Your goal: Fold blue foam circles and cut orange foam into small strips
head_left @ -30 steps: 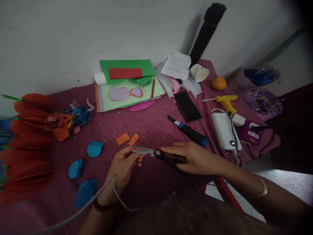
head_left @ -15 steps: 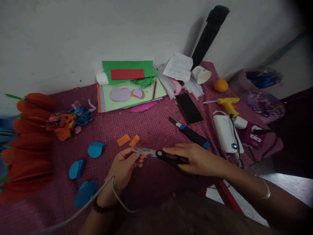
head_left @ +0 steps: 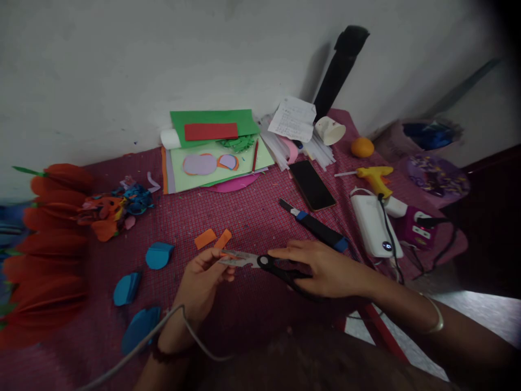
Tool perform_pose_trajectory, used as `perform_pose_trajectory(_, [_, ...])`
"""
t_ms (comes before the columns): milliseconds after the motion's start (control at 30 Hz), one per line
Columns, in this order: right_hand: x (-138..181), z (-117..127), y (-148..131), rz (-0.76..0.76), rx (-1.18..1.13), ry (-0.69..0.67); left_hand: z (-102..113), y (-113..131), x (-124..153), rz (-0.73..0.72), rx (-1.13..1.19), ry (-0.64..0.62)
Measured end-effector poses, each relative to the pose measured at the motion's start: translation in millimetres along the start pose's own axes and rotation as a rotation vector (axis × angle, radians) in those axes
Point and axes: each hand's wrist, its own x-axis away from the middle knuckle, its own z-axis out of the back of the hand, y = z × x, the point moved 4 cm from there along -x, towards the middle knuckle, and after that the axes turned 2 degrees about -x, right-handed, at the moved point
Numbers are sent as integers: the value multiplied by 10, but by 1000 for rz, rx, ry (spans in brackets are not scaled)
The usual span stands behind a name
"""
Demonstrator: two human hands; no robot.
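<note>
My right hand grips the black handles of a pair of scissors, whose metal blades point left and stand slightly apart. The blade tips reach the fingers of my left hand. Those fingers are pinched on a small orange paper piece, mostly hidden, with only a sliver showing by the blades. Just beyond the left fingertips lie a small orange paper rectangle and a second orange strip on the checked tablecloth.
Blue paper circles lie to the left, beside orange paper puffs and scraps. Coloured sheets are stacked at the back. Rightward are a utility knife, phone, power bank, glue gun and orange.
The scissor blades have opened a little at the left fingers. The whole view has shifted slightly, and both hands stay in nearly the same place over the table.
</note>
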Motion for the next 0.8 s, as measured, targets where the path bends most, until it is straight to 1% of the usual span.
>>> perform_pose_trajectory(167, [-10, -7, 16, 19, -48, -7, -1, -11, -11, -30, -30, -10])
perform_pose_trajectory(400, [-17, -28, 22, 69, -91, 23, -22, -13, -9, 1, -6, -11])
perform_pose_trajectory(667, [-14, -53, 58, 45, -72, 31, -27, -28, -8, -1, 18, -13])
perform_pose_trajectory(800, [-7, -60, 74, 35, -71, 12, -23, -25, 4, -5, 17, -14])
